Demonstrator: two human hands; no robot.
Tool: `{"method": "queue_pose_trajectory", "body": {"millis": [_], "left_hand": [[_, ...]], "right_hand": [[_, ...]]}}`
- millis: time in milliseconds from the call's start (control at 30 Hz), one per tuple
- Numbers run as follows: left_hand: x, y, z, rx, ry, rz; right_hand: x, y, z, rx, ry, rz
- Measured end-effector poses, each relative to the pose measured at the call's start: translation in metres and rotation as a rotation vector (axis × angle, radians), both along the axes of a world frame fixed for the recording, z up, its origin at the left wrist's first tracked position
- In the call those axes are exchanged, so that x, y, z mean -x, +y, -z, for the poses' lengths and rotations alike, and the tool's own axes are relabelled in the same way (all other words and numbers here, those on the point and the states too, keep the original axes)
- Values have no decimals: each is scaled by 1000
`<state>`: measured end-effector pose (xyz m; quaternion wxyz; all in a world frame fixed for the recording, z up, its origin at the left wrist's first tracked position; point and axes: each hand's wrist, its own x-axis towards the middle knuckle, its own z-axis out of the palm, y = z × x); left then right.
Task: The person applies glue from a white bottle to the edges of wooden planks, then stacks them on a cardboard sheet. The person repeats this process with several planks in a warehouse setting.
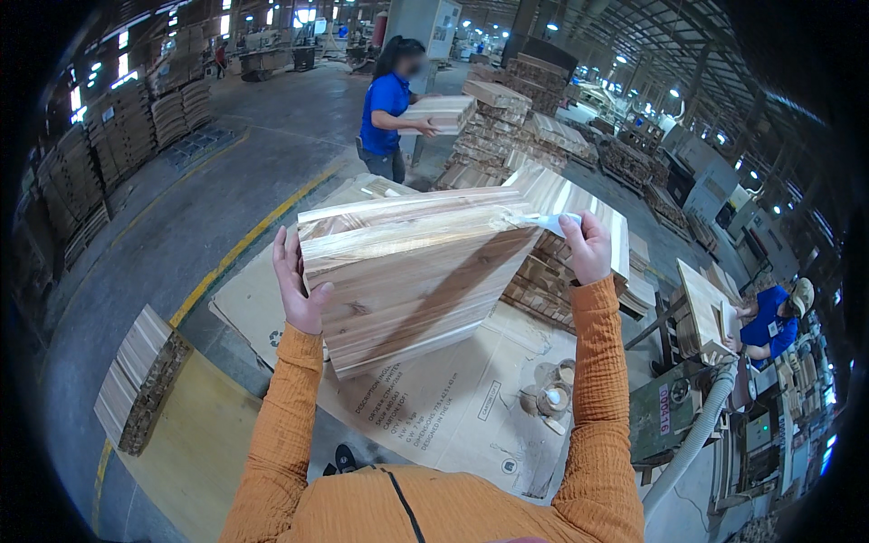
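A wide wooden panel (416, 290) with striped grain stands tilted in front of me, its pale long edge facing up. My left hand (303, 288) grips its left end, the thumb on the near face and the fingers at the side. In my right hand (590, 246) is a pale putty knife (543, 221), its tip touching the panel's top edge near the right corner. A whitish smear shows at that spot. Behind and under the right end is a stack of wooden panels (543, 285).
Printed cardboard (480, 398) covers the work surface, with small stained containers (550, 398) at the right. More panels (145, 380) lie on a yellowish board at the left. Ahead, a person in blue (385, 113) carries panels; another person (769, 321) works at the far right.
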<state>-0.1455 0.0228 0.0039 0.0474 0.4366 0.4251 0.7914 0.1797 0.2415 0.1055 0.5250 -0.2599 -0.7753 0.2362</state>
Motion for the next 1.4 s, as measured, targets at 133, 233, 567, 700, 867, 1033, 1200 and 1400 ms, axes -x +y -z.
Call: {"method": "queue_pose_trajectory", "body": {"millis": [133, 233, 567, 700, 867, 1033, 1200, 1400], "left_hand": [[1, 0, 1, -5, 7, 6], [-1, 1, -1, -11, 9, 9], [1, 2, 2, -24, 11, 20], [1, 1, 1, -17, 13, 13], [1, 1, 1, -23, 13, 16], [2, 2, 3, -24, 11, 21], [1, 2, 2, -18, 6, 6], [2, 2, 2, -17, -1, 9]], "right_hand": [[0, 0, 0, -15, -7, 9], [1, -1, -1, -22, -9, 12], [1, -1, -3, -46, -36, 35], [4, -2, -3, -38, -18, 24], [4, -4, -5, -13, -34, 15], [2, 0, -4, -30, -48, 28], [4, -2, -4, -31, -31, 30], [5, -2, -4, -51, -22, 33]]}}
